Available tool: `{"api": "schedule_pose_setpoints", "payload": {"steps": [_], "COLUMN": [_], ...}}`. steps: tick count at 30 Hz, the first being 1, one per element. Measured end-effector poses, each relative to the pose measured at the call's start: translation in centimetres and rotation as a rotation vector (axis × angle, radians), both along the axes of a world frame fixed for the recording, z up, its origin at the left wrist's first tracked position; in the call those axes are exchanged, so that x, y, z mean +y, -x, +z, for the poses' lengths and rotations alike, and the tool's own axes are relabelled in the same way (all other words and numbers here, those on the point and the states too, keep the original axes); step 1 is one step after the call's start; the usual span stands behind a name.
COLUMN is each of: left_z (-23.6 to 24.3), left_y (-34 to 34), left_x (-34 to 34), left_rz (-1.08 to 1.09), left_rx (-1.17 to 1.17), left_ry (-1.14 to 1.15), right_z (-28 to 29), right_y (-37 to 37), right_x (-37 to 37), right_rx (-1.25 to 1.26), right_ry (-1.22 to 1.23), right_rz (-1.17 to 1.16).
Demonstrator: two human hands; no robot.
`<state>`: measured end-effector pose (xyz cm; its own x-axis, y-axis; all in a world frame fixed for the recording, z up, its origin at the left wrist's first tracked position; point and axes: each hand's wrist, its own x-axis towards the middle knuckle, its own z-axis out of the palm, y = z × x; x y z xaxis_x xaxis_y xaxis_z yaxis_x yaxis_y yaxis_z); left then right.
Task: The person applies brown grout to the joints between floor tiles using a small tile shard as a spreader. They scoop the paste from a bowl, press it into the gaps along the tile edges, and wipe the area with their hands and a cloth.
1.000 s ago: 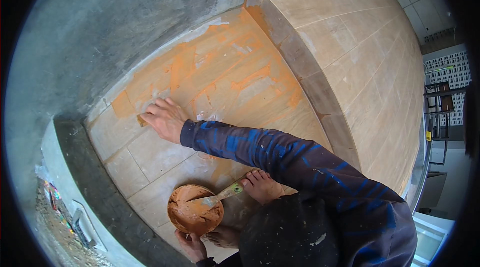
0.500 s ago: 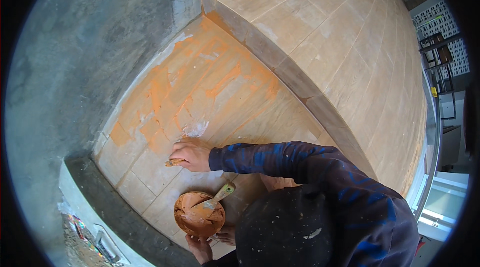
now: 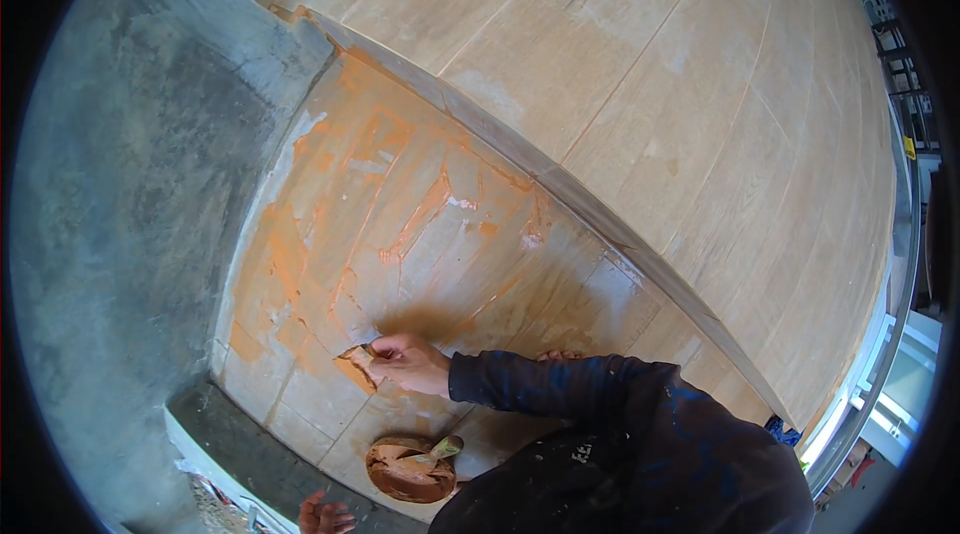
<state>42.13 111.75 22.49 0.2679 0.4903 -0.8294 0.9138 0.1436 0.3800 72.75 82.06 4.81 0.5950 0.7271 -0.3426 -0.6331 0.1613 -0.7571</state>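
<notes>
L hand (image 3: 325, 516) now off bowl (image 3: 402, 490), leaving it unheld; fingers apart, prob. empty. R hand (image 3: 412, 364) clamps spreader (image 3: 357, 369) far of bowl.

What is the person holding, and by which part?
The right hand holds a small, orange-smeared spreader by its edge on the picture's right. The left hand shows nothing in it.

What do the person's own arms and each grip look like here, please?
The right grip and left grip are bare hands, without gloves. The right sleeve is dark and long, reaching the wrist, with muted blue markings and small pale specks. The left sleeve is out of view.
</notes>
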Motion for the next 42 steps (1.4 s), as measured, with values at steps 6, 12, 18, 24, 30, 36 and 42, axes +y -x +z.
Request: {"api": "schedule_pose_setpoints", "payload": {"steps": [6,12,18,24,30,36,42], "left_z": [1.1,-4.0,-7.7,-9.0,-9.1,-8.9,-9.1], "left_y": [-15.8,-22.1,-24.7,-24.7,-25.0,-24.9,-25.1], "left_x": [-3.7,-11.0,-16.2,-16.5,-16.4,-16.9,-17.0], "left_rz": [-0.384,-0.358,-0.089,-0.117,-0.047,0.008,0.042], "left_rx": [-0.081,-0.195,-0.333,-0.416,-0.473,-0.508,-0.545], "left_ry": [-0.047,0.069,-0.036,-0.124,-0.154,-0.141,-0.143], "right_z": [-1.0,0.8,0.6,0.3,0.5,1.0,0.7], "right_y": [-0.9,-1.1,-0.9,-0.8,-0.2,-0.3,0.3], "right_x": [0.5,2.0,2.5,2.4,2.8,2.8,3.1], "right_rx": [0.22,0.381,0.548,0.549,0.542,0.525,0.528], "right_ry": [-0.131,-0.091,-0.115,-0.084,-0.167,-0.196,-0.2], "right_rz": [-0.133,-0.178,-0.179,-0.195,-0.184,-0.16,-0.174]}}
